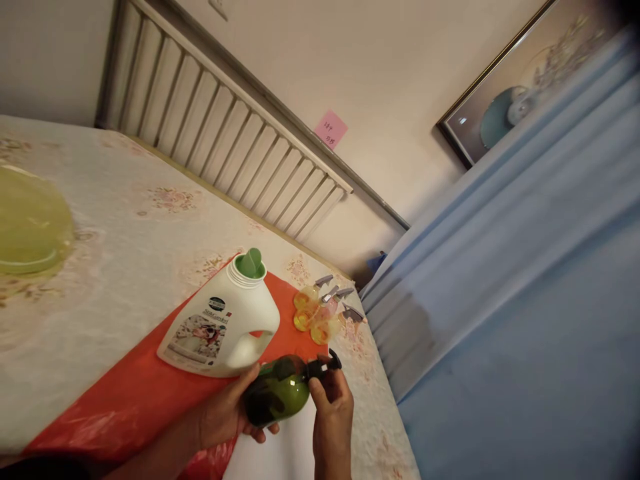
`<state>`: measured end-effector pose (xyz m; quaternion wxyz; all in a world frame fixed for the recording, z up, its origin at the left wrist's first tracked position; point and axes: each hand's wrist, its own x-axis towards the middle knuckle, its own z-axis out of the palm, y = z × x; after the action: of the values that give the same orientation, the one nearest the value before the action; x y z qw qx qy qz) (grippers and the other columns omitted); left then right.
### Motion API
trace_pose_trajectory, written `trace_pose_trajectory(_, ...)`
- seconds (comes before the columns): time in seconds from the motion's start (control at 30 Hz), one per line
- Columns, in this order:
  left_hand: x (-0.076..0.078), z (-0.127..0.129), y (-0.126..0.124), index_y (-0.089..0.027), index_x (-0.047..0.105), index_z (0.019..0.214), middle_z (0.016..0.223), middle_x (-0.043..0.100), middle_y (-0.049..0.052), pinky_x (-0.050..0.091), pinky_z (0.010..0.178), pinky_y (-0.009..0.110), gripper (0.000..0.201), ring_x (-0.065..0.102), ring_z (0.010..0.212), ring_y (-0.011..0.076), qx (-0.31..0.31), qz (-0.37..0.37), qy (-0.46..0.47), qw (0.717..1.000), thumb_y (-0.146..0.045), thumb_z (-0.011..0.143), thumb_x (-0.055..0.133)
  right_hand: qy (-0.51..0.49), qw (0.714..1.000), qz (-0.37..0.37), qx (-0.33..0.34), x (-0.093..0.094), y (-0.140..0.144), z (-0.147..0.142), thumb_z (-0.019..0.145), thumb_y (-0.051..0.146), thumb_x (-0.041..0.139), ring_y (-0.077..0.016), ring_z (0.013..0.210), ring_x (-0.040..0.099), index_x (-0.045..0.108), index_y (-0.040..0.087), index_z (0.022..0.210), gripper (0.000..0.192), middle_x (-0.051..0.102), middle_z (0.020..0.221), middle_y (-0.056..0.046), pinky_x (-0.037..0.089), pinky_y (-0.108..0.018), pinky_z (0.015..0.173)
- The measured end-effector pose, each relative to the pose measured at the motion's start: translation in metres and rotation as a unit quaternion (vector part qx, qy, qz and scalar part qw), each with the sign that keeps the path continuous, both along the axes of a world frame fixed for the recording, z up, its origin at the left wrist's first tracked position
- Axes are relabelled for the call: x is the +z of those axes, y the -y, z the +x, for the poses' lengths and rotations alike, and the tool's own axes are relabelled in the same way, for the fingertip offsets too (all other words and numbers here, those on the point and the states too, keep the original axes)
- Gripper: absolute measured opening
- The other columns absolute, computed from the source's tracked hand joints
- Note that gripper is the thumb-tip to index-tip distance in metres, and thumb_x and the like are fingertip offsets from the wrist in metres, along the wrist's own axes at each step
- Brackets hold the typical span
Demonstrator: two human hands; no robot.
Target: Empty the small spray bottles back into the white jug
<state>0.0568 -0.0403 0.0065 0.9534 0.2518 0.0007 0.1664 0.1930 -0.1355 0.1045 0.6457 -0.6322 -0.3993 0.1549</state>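
My left hand point(227, 413) cups a small dark green bottle point(280, 397) from below, near the table's front edge. My right hand point(331, 407) grips the bottle's black pump top point(323, 365) with its fingertips. Just behind them a large white detergent jug point(223, 327) with an open green spout point(250, 263) stands on a red plastic sheet point(140, 393). Three small yellow-orange spray bottles point(315, 313) with grey triggers stand right of the jug.
A floral tablecloth point(125, 227) covers the table. A yellow-green dish point(27, 223) lies at the far left. A ribbed radiator point(225, 133) and wall stand behind, with a pink sticky note point(331, 129). Blue fabric point(525, 300) fills the right side.
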Motion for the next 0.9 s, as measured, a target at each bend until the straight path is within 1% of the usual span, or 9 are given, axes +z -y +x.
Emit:
trace_pose_trajectory(0.13,0.001,-0.004,0.001,-0.016,0.051,0.135,0.121,0.067,0.022,0.052,0.063,0.033,0.069,0.071,0.091,0.0313,0.004,0.013,0.033,0.999,-0.066,0.087,0.039,-0.043,0.999,0.011,-0.008,-0.010,-0.002,0.008,0.070,0.030,0.073,-0.0261,0.101,0.067,0.065,0.016,0.112,0.046,0.072,0.106,-0.010,0.052,-0.037,0.088)
trace_pose_trajectory(0.27,0.001,-0.008,-0.001,-0.029,0.041,0.140,0.138,0.057,0.015,0.052,0.079,0.041,0.068,0.061,0.114,0.0360,0.057,0.058,0.060,0.995,-0.043,0.080,0.069,-0.061,0.998,0.013,-0.019,-0.011,-0.002,0.012,0.070,0.029,0.073,-0.0254,0.098,0.067,0.065,0.015,0.111,0.045,0.072,0.102,-0.010,0.052,-0.037,0.087)
trace_pose_trajectory(0.33,0.000,-0.009,-0.003,-0.030,0.040,0.140,0.137,0.057,0.013,0.052,0.079,0.038,0.071,0.063,0.111,0.0335,0.075,0.089,0.044,0.992,-0.029,0.077,0.073,-0.071,0.997,0.019,-0.025,-0.009,-0.002,0.013,0.070,0.030,0.073,-0.0247,0.098,0.067,0.064,0.015,0.111,0.044,0.072,0.100,-0.009,0.051,-0.036,0.087)
trace_pose_trajectory(0.4,-0.002,-0.008,-0.004,-0.027,0.042,0.139,0.129,0.063,0.014,0.052,0.070,0.032,0.066,0.069,0.097,0.0280,0.080,0.105,0.027,0.991,-0.023,0.079,0.069,-0.078,0.996,0.026,-0.029,-0.006,-0.002,0.013,0.070,0.031,0.073,-0.0243,0.097,0.066,0.063,0.014,0.110,0.044,0.072,0.099,-0.008,0.051,-0.036,0.086)
trace_pose_trajectory(0.5,-0.003,-0.006,-0.003,-0.022,0.046,0.137,0.117,0.068,0.016,0.051,0.061,0.029,0.050,0.071,0.079,0.0235,0.065,0.091,0.029,0.993,-0.031,0.089,0.056,-0.085,0.996,0.031,-0.028,-0.004,-0.002,0.013,0.070,0.031,0.072,-0.0243,0.098,0.066,0.063,0.014,0.110,0.044,0.071,0.100,-0.008,0.051,-0.037,0.088)
trace_pose_trajectory(0.63,0.003,-0.005,-0.001,-0.017,0.047,0.138,0.130,0.063,0.019,0.053,0.076,0.036,0.050,0.063,0.110,0.0292,0.046,0.031,0.047,0.997,-0.043,0.095,0.042,-0.090,0.995,0.028,-0.025,-0.003,-0.002,0.012,0.070,0.031,0.072,-0.0248,0.099,0.066,0.063,0.014,0.109,0.044,0.072,0.101,-0.009,0.050,-0.037,0.090)
trace_pose_trajectory(0.7,0.008,-0.005,-0.002,-0.016,0.046,0.139,0.133,0.061,0.019,0.053,0.077,0.034,0.052,0.062,0.113,0.0283,0.064,0.010,0.036,0.997,-0.044,0.095,0.042,-0.090,0.995,0.022,-0.023,-0.004,-0.002,0.012,0.070,0.030,0.072,-0.0248,0.099,0.066,0.062,0.014,0.110,0.044,0.072,0.101,-0.009,0.049,-0.037,0.090)
trace_pose_trajectory(0.83,0.012,-0.003,-0.003,-0.015,0.045,0.139,0.120,0.068,0.022,0.052,0.056,0.027,0.065,0.073,0.078,0.0242,0.041,0.012,0.001,0.999,-0.059,0.092,0.036,-0.078,0.997,0.004,-0.025,-0.007,-0.001,0.013,0.070,0.030,0.072,-0.0253,0.100,0.066,0.063,0.013,0.110,0.045,0.072,0.103,-0.010,0.048,-0.038,0.092)
trace_pose_trajectory(0.9,0.011,-0.003,-0.003,-0.015,0.045,0.139,0.118,0.068,0.023,0.051,0.052,0.025,0.071,0.073,0.071,0.0231,0.025,0.012,-0.001,1.000,-0.064,0.090,0.033,-0.073,0.997,0.004,-0.028,-0.008,-0.001,0.014,0.070,0.030,0.072,-0.0254,0.101,0.065,0.063,0.013,0.111,0.045,0.072,0.104,-0.010,0.047,-0.038,0.092)
